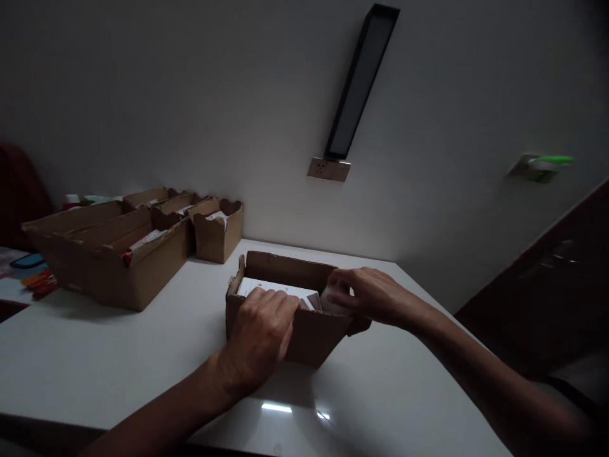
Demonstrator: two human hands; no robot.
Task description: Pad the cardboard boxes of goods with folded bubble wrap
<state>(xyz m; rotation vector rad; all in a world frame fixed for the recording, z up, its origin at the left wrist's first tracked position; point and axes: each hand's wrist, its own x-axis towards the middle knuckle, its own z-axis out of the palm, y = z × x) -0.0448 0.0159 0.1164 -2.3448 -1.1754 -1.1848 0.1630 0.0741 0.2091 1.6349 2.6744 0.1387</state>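
Note:
An open cardboard box [309, 339] stands on the white table in front of me. Inside it lies a white carton [280, 287] with faint print, near the left end. My left hand [266, 324] curls its fingers over the front rim, and their tips are hidden behind it, close to the carton. At the box's right end, my right hand [356, 292] reaches in with bent fingers around a pale, rounded thing [332, 301]. What that thing is stays unclear in the dim light.
On the left of the white table [190, 355] stand several more cardboard boxes [162, 266], with red and white packages inside. Colourful items [40, 282] lie beyond them. A wall socket [329, 169] sits below a dark lamp [364, 82]; a green plug-in item [549, 162] is at right.

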